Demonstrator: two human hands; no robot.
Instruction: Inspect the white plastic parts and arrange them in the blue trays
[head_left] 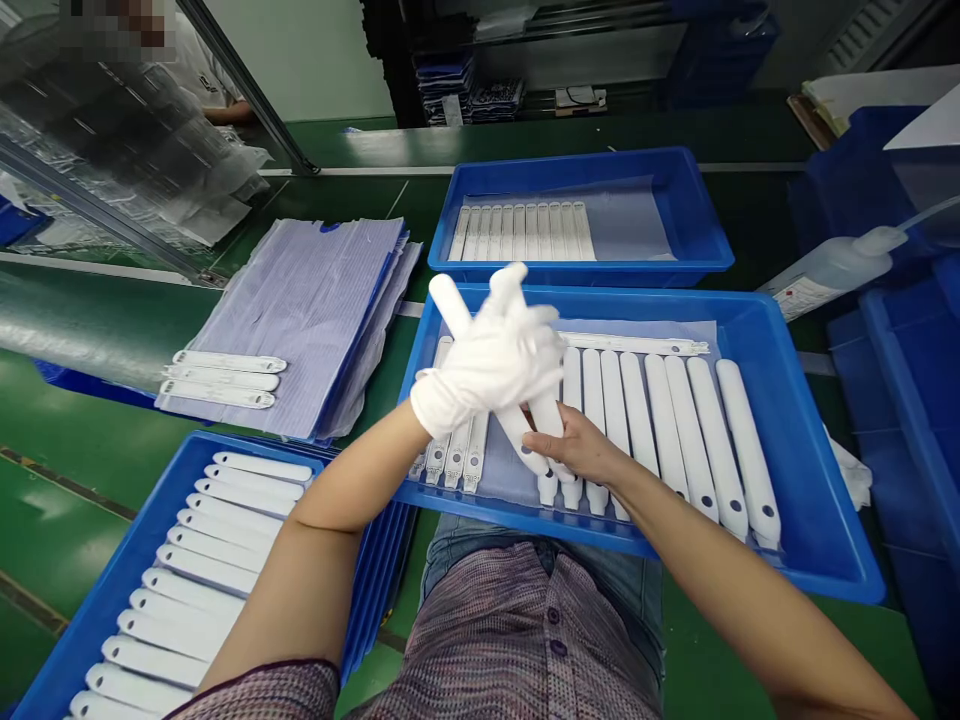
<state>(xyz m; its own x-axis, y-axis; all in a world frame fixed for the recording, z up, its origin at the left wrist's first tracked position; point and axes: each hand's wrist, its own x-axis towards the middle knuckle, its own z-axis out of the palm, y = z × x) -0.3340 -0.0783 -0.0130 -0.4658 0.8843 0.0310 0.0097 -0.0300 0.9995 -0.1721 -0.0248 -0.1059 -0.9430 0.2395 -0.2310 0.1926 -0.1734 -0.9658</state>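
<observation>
My left hand [487,355], in a white glove, is wrapped over a long white plastic strip [450,305] whose rounded end sticks out past the glove. My bare right hand [576,445] grips the lower ends of white strips, with a second strip [546,415] beside the first. The glove's fingertips are slightly blurred, and the middle of both strips is hidden under it. Both hands are above a blue tray [817,480]. Inside it, more white strips [705,440] lie side by side, to the right and left of my hands, with one strip [634,344] lying crosswise along the top.
Behind stands another blue tray [694,215] with narrow strips. Lower left, a stacked blue tray [45,655] holds rows of white strips. Several strips [225,380] rest on a pile of wrapped sheets [300,270]. A squeeze bottle [836,265] stands right. A co-worker [206,75] is upper left.
</observation>
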